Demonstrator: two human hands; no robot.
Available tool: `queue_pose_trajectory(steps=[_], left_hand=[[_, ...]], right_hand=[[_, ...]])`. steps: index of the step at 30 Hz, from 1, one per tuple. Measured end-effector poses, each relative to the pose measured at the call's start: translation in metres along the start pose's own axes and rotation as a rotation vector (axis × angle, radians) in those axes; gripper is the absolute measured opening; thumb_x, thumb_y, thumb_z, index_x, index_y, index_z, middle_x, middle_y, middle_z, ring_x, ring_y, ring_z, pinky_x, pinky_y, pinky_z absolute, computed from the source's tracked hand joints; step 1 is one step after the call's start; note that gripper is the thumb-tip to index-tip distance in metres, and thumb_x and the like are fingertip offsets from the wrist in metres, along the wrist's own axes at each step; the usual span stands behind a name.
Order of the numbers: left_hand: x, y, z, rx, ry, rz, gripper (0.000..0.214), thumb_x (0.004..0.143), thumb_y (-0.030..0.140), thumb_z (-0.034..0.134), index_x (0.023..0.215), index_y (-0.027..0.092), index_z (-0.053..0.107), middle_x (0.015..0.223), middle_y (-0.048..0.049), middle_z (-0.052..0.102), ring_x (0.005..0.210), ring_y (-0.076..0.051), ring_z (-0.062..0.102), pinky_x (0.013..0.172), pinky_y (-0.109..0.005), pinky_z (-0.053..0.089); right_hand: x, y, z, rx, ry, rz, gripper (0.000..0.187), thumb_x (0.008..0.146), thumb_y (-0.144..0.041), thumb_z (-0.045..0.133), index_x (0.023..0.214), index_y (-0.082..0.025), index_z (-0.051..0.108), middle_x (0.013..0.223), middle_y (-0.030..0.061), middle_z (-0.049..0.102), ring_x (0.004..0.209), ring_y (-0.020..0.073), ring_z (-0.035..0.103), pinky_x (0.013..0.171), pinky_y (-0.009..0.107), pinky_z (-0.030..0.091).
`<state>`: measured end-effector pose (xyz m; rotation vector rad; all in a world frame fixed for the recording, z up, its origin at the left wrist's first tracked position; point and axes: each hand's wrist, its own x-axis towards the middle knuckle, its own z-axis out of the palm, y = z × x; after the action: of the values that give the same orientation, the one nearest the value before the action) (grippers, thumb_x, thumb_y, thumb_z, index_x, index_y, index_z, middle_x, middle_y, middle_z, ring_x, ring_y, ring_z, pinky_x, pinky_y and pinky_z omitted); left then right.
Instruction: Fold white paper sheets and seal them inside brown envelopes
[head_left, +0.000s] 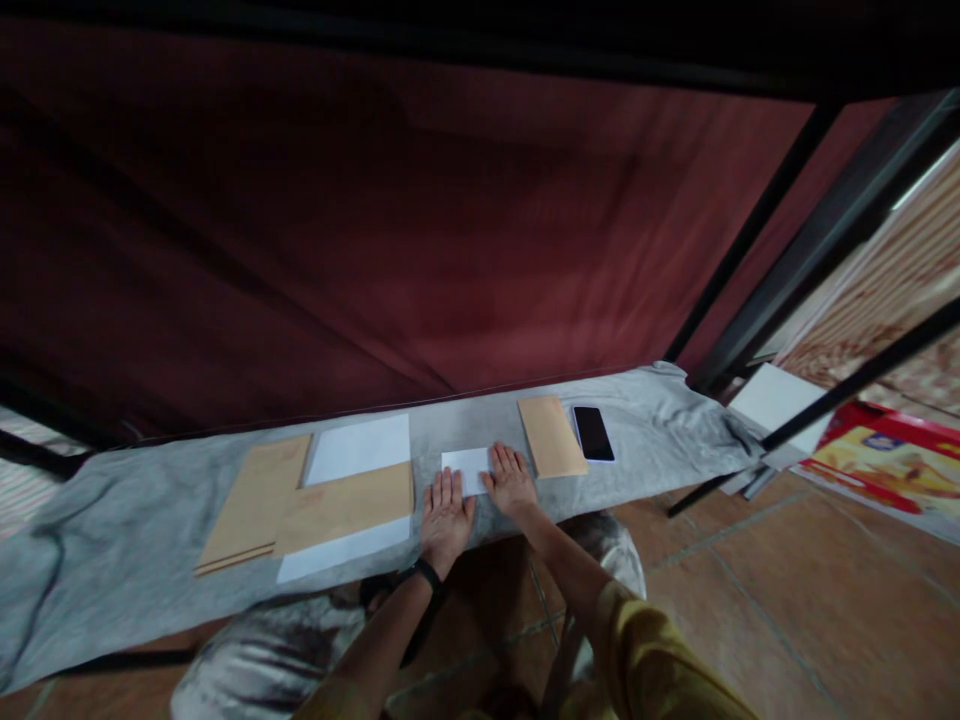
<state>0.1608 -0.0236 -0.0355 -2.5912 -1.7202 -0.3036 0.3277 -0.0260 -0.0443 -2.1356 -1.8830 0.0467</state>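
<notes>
A small folded white paper [466, 462] lies on the grey cloth in front of me. My left hand [446, 518] rests flat at its left edge, fingers stretched out. Flat on its right edge lies my right hand [511, 482], fingers extended as well. To the right of that hand is a brown envelope [553, 437]. On the left, another brown envelope [349, 508] lies across white sheets [361, 448], overlapping a stack of brown envelopes [251, 500].
A phone [593, 434] lies right of the single envelope. The grey cloth [660, 450] covers a narrow bench. Behind it hangs a dark red cloth [465, 250]. A black metal bar [757, 230] slants at the right, near a red and yellow box [892, 460] on the tiled floor.
</notes>
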Motion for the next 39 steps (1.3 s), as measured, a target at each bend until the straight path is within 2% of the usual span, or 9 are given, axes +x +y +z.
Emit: queue_pose_trajectory(steps=[15,28,31,33,36,39], left_hand=[[-0.001,0.0,0.003,-0.01,-0.014,0.003,0.061,0.099,0.037,0.038,0.154,0.01,0.038,0.163,-0.0161,0.031,0.152,-0.03,0.025,0.124,-0.05,0.02],[-0.004,0.001,-0.004,-0.094,-0.06,-0.022,0.062,0.098,0.039,0.039,0.155,0.014,0.035,0.163,-0.0134,0.032,0.153,-0.029,0.025,0.123,-0.05,0.021],[0.001,-0.006,-0.014,-0.199,-0.08,-0.021,0.056,0.098,0.036,0.04,0.149,0.014,0.045,0.159,-0.0135,0.04,0.149,-0.028,0.034,0.12,-0.047,0.03],[0.01,-0.011,-0.021,-0.3,-0.088,-0.085,0.049,0.097,0.028,0.042,0.143,0.014,0.052,0.153,-0.0138,0.049,0.143,-0.025,0.043,0.118,-0.041,0.036],[0.028,-0.017,-0.027,-0.384,-0.091,-0.217,0.045,0.092,0.018,0.045,0.135,0.011,0.057,0.136,-0.0152,0.064,0.126,-0.023,0.059,0.109,-0.035,0.045],[0.045,-0.019,-0.026,-0.395,-0.111,-0.308,0.041,0.087,0.019,0.05,0.125,0.011,0.063,0.113,-0.0145,0.073,0.107,-0.026,0.068,0.096,-0.038,0.053]], right_hand=[[-0.002,0.002,0.0,0.007,0.021,-0.018,0.062,0.104,-0.044,0.034,0.156,-0.01,0.033,0.161,0.0132,0.033,0.149,0.028,0.031,0.122,0.047,0.019],[-0.005,0.002,-0.005,-0.009,0.009,-0.027,0.062,0.104,-0.043,0.032,0.156,-0.01,0.034,0.162,0.0136,0.032,0.148,0.0285,0.033,0.122,0.047,0.019],[-0.006,0.001,-0.005,-0.015,0.023,-0.029,0.061,0.104,-0.043,0.032,0.155,-0.009,0.035,0.161,0.0132,0.033,0.148,0.0286,0.033,0.122,0.046,0.019],[-0.006,0.001,-0.004,-0.018,0.032,-0.029,0.061,0.105,-0.042,0.032,0.155,-0.008,0.035,0.161,0.0134,0.033,0.148,0.0287,0.034,0.122,0.046,0.02],[-0.005,0.0,-0.003,-0.021,0.038,-0.027,0.061,0.104,-0.042,0.032,0.155,-0.008,0.036,0.161,0.0142,0.033,0.148,0.0287,0.034,0.121,0.047,0.02],[-0.005,0.0,-0.004,-0.027,0.024,-0.028,0.061,0.104,-0.043,0.033,0.155,-0.009,0.036,0.161,0.0149,0.034,0.148,0.0283,0.033,0.122,0.047,0.019]])
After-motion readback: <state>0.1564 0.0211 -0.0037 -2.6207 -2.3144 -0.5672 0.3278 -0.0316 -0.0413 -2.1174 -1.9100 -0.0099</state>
